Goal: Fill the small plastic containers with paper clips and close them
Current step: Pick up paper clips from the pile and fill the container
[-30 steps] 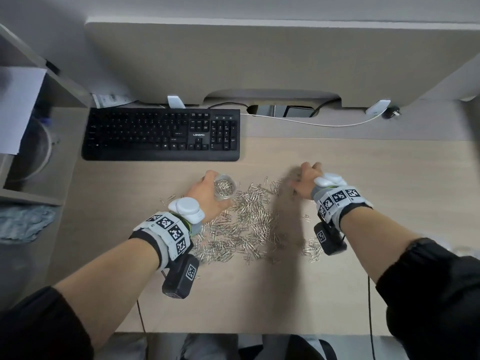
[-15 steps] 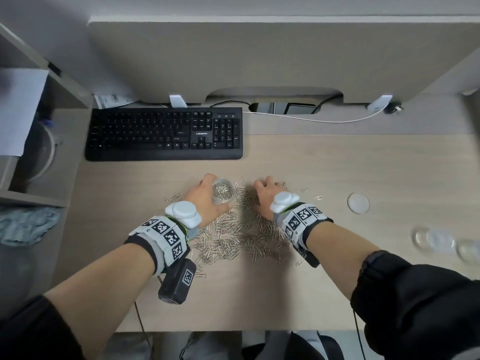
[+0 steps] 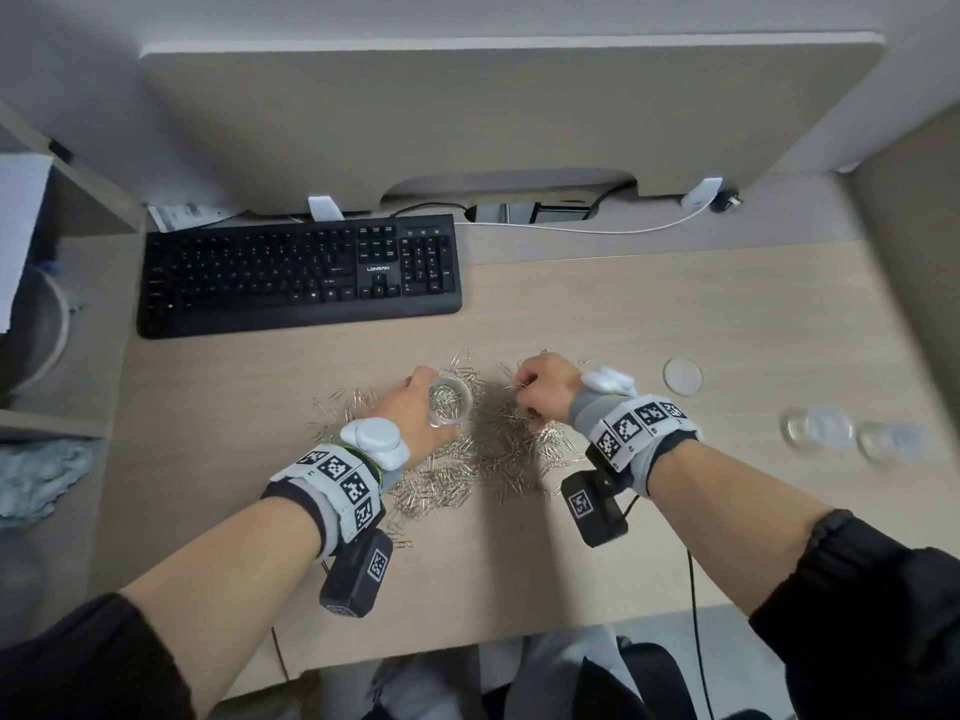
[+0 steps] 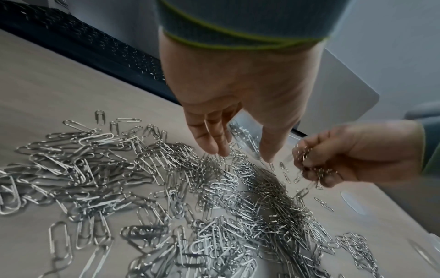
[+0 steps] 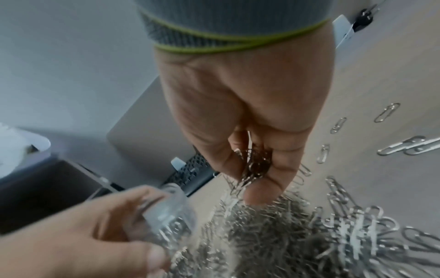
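A heap of silver paper clips (image 3: 488,449) (image 4: 166,188) (image 5: 309,235) lies spread on the desk. My left hand (image 3: 415,413) (image 5: 83,235) grips a small clear plastic container (image 3: 449,402) (image 5: 166,212), partly filled with clips, at the heap's far left edge. My right hand (image 3: 545,389) (image 4: 345,159) (image 5: 252,169) hovers just right of the container, its fingers curled round a bunch of paper clips lifted from the heap. A round clear lid (image 3: 682,375) lies flat on the desk to the right.
A black keyboard (image 3: 301,275) sits behind the heap. Further clear containers (image 3: 815,431) stand blurred at the right. A white cable (image 3: 571,228) runs along the back. Shelves with a cloth (image 3: 36,480) flank the left.
My right hand swept left onto the heap, closed on a bunch of clips and lifted them beside the container. The left hand kept hold of the container.
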{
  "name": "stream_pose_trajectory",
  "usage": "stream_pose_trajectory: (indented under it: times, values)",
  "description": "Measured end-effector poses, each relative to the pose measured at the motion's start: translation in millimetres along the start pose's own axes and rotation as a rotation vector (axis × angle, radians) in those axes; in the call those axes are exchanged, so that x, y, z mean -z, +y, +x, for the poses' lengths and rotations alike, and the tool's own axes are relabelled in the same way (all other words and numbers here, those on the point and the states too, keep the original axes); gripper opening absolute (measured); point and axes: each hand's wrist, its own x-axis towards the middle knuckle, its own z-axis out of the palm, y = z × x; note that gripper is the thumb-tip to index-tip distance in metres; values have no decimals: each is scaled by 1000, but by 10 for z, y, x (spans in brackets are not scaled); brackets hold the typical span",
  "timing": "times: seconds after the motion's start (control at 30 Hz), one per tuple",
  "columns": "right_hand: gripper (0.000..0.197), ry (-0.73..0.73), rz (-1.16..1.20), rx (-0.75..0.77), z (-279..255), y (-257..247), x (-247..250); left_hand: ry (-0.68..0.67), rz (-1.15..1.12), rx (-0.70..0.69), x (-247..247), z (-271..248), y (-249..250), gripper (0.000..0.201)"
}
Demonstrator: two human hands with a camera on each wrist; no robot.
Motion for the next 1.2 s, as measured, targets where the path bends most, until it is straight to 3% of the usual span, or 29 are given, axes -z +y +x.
stream_pose_trajectory:
  times: [0.33, 0.43, 0.73, 0.9, 1.2]
  values:
    - [22, 0, 306, 120, -254, -426, 73, 13, -14, -72, -127, 40, 173, 78]
    - [21, -7, 274, 133, -271, -493, 69, 24, -49, -86, -132, 32, 241, 84]
    - [24, 33, -11, 256, -362, -600, 68, 59, -100, -54, -94, 3, 328, 68]
    - [29, 18, -44, 281, -382, -599, 95, 85, -87, -62, -105, 7, 373, 62]
    - [30, -50, 320, 244, -477, -533, 276, 74, -117, -77, -129, 28, 471, 63]
